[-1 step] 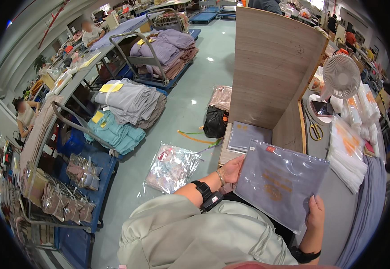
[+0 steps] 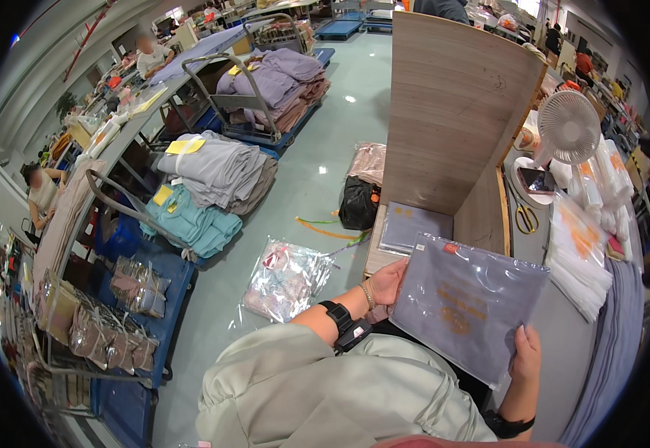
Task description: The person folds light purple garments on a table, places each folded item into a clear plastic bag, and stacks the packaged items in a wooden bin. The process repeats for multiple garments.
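Now both hands grip the flat grey bagged garment (image 2: 463, 306) above the surface (image 2: 564, 351), left hand (image 2: 386, 282) at its side edge, right hand (image 2: 525, 355) at its lower corner, unchanged.

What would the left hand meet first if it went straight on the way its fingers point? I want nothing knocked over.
Probably only the grey garment in a clear plastic bag that the left hand already grips by its edge; beyond, the flat packed grey garment, though depth is unclear.

We hold a flat grey bag (image 2: 463, 302), glossy and sealed, tilted near the bench edge, its long sides gripped.
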A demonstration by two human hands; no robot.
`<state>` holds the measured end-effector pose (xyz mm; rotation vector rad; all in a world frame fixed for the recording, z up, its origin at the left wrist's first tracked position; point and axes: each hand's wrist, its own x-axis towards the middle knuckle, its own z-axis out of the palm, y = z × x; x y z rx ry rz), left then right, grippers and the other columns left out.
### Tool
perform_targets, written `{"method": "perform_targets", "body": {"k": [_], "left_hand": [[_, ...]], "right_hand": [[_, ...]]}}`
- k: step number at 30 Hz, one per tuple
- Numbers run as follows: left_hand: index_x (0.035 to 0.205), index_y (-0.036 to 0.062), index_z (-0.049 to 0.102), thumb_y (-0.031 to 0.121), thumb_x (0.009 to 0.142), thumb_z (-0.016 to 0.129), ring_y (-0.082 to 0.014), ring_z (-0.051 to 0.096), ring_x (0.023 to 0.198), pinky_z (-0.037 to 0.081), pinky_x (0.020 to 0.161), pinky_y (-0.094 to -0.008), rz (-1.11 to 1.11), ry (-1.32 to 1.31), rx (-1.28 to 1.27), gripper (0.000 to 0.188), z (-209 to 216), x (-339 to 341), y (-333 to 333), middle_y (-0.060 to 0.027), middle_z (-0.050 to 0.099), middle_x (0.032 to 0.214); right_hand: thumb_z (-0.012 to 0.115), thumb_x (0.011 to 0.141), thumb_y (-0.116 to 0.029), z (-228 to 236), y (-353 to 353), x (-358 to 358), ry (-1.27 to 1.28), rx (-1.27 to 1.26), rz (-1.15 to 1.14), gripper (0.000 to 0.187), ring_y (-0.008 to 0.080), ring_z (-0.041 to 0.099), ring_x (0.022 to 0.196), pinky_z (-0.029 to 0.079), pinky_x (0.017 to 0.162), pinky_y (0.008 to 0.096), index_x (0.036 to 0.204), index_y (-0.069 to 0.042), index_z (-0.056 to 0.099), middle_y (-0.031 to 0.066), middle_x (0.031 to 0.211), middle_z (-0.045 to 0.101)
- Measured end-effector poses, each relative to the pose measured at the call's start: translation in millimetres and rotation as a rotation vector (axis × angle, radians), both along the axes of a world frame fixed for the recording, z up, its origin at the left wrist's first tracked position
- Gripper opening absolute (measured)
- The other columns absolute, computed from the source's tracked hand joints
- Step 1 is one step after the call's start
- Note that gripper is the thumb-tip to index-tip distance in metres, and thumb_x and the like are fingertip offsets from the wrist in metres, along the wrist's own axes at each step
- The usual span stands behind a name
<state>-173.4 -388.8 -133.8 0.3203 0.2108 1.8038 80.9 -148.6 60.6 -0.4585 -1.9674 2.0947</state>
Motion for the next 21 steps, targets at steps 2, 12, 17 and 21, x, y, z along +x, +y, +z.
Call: {"method": "perform_targets", "body": {"k": [2, 12, 17, 21], "left_hand": [[0.142, 0.0124, 0.041, 0.049, 0.1, 0.031, -0.0279, 0.046, 0.129, 0.032, 0.109, -0.0471, -0.005, 0.012, -0.024, 0.057, 0.9, 0.4, 0.6, -0.0102, 0.048, 0.14], [0.145, 0.0106, 0.031, 0.019, 0.099, 0.048, -0.0263, 0.046, 0.129, 0.035, 0.109, -0.0467, 0.069, 0.048, -0.13, 0.05, 11.5, 4.6, 0.1, -0.0099, 0.045, 0.142], [0.144, 0.01, 0.032, 0.019, 0.099, 0.048, -0.0268, 0.046, 0.129, 0.037, 0.108, -0.0469, 0.064, 0.072, -0.136, 0.048, 17.1, 3.6, 3.6, -0.0103, 0.045, 0.141], [0.144, 0.0098, 0.032, 0.023, 0.099, 0.047, -0.0284, 0.045, 0.129, 0.035, 0.108, -0.0483, 0.13, 0.139, -0.158, 0.049, 20.4, 4.1, 4.6, -0.0109, 0.045, 0.141]], "right_hand": [[0.055, 0.096, -0.025, -0.4, 0.6, 0.5, -0.026, -0.012, -0.018, 0.022, 0.0028, 0.037, 0.068, 0.031, 0.061, 0.0212, 0.085, -0.005, 0.055, -0.0088, 0.073, 0.044], [0.053, 0.097, -0.022, -8.7, 11.5, 6.9, 0.048, -0.033, -0.027, 0.019, 0.0039, 0.044, 0.072, 0.037, 0.065, 0.0218, 0.092, -0.004, 0.057, -0.0065, 0.08, 0.05], [0.052, 0.097, -0.022, -1.6, 8.8, 8.0, -0.011, -0.162, -0.035, 0.025, 0.0091, 0.055, 0.085, 0.045, 0.076, 0.0247, 0.108, 0.0, 0.057, 0.0003, 0.093, 0.06], [0.05, 0.097, -0.021, -0.2, 7.9, 8.3, 0.009, -0.233, -0.066, 0.032, 0.0166, 0.06, 0.095, 0.048, 0.084, 0.0312, 0.118, 0.004, 0.054, 0.0082, 0.106, 0.062]]}}
